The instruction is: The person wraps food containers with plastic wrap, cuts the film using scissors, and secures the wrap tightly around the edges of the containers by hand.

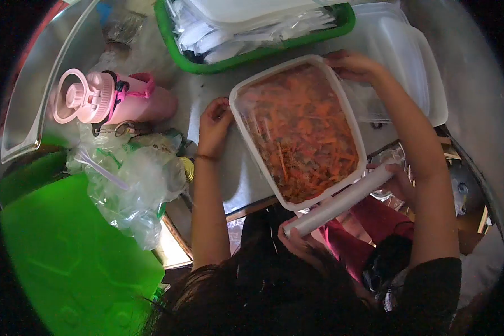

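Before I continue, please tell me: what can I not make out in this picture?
All in the head view:
- Food: lower layers, hidden under the top one.
- White roll: right end, covered by a hand.
- Green tray: far side, cut off by the top edge.

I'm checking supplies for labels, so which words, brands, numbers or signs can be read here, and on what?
None can be read.
Pink cylindrical bottle with looped lid: no lettering discernible.
White-rimmed rectangular container of orange shreds: none discernible.
Crumpled clear plastic bags: too blurred to tell.
Bright green plastic panel: moulded shapes, no legible letters.
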Demonstrator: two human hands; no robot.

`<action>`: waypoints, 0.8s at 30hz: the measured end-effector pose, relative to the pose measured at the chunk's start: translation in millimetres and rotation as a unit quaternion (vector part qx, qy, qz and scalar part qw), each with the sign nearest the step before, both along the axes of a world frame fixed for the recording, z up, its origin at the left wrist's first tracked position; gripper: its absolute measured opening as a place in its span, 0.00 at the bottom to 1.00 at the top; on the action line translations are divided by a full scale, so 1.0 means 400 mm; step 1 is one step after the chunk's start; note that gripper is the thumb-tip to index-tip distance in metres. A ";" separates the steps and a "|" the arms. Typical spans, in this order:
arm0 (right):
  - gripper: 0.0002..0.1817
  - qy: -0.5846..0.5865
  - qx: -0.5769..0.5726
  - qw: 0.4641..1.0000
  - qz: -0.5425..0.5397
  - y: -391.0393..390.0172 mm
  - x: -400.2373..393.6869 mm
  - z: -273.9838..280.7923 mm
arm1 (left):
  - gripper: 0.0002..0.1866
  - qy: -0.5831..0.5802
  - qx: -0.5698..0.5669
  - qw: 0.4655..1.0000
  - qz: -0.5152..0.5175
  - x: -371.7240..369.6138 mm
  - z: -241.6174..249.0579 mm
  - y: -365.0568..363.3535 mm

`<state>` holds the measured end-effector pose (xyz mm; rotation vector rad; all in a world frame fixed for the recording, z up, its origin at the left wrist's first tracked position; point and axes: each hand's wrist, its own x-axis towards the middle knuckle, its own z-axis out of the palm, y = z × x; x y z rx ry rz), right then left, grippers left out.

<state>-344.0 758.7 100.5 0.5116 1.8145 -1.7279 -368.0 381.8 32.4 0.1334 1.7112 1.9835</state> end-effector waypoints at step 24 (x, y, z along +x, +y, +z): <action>0.30 0.066 0.179 0.981 0.029 -0.100 -0.033 0.046 | 0.22 -0.078 -0.115 0.989 -0.047 -0.034 0.103 0.052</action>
